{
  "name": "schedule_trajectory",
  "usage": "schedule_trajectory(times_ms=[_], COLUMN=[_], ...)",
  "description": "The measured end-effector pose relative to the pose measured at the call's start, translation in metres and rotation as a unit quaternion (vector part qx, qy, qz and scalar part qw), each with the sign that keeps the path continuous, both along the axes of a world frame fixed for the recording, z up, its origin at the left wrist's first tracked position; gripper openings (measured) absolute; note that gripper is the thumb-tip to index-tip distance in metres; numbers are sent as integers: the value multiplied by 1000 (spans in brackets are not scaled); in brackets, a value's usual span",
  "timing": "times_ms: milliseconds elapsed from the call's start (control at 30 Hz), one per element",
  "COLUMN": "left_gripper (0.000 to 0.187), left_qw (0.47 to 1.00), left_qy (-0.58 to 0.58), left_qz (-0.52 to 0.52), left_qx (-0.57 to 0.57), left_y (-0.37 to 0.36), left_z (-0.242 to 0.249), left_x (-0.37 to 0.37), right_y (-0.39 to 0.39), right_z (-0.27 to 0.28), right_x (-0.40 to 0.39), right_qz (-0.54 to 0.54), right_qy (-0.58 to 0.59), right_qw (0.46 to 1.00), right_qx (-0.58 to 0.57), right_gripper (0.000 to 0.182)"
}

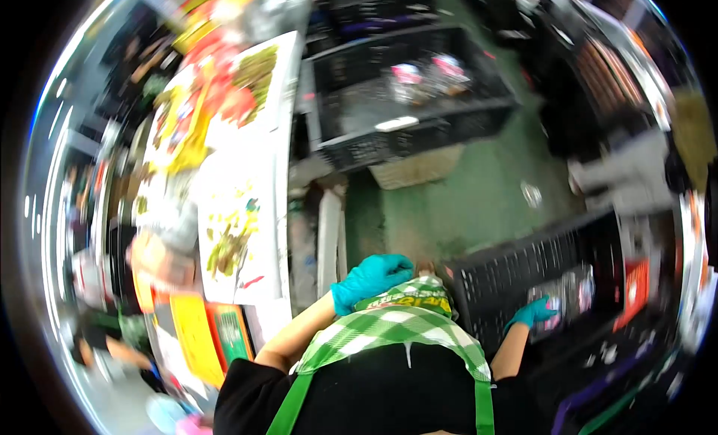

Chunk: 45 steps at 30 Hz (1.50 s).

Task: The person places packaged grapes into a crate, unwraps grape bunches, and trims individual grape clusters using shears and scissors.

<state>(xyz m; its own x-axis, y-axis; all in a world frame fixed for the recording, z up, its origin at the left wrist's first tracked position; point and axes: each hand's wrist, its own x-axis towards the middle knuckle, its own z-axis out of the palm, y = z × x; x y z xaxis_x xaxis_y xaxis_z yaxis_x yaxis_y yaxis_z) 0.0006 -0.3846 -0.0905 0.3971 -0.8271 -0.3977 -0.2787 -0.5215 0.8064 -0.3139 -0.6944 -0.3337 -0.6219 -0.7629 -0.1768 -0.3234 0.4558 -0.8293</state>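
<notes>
Black crates: two; far crate [419, 136] on the floor, near crate [523, 270] at the person's right.
Far crate content: some shiny packets [426, 80], blurred, number not clear.
Near crate content: clear packets [561, 293].
Right hand [532, 313]: teal glove, inside the near crate, touching the packets; grip not clear.
Left hand [370, 279]: teal glove, resting on the green checked apron [389, 326], fingers bent.
Hands: well apart.
</notes>
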Motion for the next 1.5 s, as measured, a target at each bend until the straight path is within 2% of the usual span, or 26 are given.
schedule_trajectory(times_ms=[33,67,100,167,233,333,367,400,500,633,733,767,867,933,967,1000,1033,1067,1133,1200,1267,1300,1333,1367,1400,1500], left_gripper=[29,29,29,30,30,31,31,29,26,29,29,28,27,25,25,25,30,30,30,30,31,32,31,31,30,28], left_qw=[1000,998,996,991,984,958,946,932,894,872,816,823,765,787,783,778,722,715,678,651,640,627,631,609,585,600], left_qy=[1,3,5,32,28,43,49,86,128,135,159,127,119,51,49,47,99,91,99,132,129,175,140,155,171,157], left_qz=[30,62,84,120,169,270,305,335,395,434,523,537,606,602,608,613,664,674,702,722,735,734,739,752,764,769], left_qx=[-3,-16,-30,-48,-54,-81,-94,-113,-167,-181,-186,-136,-185,-120,-122,-124,-171,-165,-197,-194,-182,-196,-189,-201,-213,-157], left_y=[15,31,48,80,103,137,147,156,181,192,205,208,209,211,216,219,218,222,222,223,232,238,243,247,251,263], left_z=[3,5,5,18,21,26,22,18,3,-10,-15,-10,-6,15,10,5,7,1,2,10,-1,6,0,-1,2,0], left_x=[3,5,5,10,15,22,25,28,43,81,117,134,175,201,214,222,229,235,244,255,259,263,263,266,268,275], right_y=[8,30,40,69,91,133,160,182,261,325,358,364,391,413,428,443,458,475,511,551,582,592,600,609,615,627], right_z=[38,86,116,177,188,184,188,186,200,199,206,198,191,198,204,213,215,213,214,207,202,205,208,212,218,226], right_x=[49,96,134,208,280,376,403,425,478,545,600,623,701,751,775,798,828,858,915,975,1022,1035,1049,1056,1059,1059], right_qz=[133,250,331,439,533,643,656,691,737,811,847,856,871,887,889,902,919,931,923,931,926,945,958,965,964,954], right_qy=[62,119,88,-58,-207,-319,-354,-319,-407,-386,-376,-378,-387,-375,-386,-365,-328,-291,-295,-246,-208,-136,-63,13,47,135], right_qw=[982,932,900,851,781,668,644,619,531,433,373,350,302,267,242,228,204,180,166,145,119,97,74,48,45,42], right_qx=[-115,-232,-269,-281,-251,-195,-173,-192,-99,-72,-49,-42,-27,-9,-50,-35,-81,-125,-181,-228,-290,-281,-270,-258,-258,-264], right_gripper=[49,51,52,50,48,47,45,44,44,42,41,40,42,42,45,46,49,52,59,66,71,74,77,79,81,91])
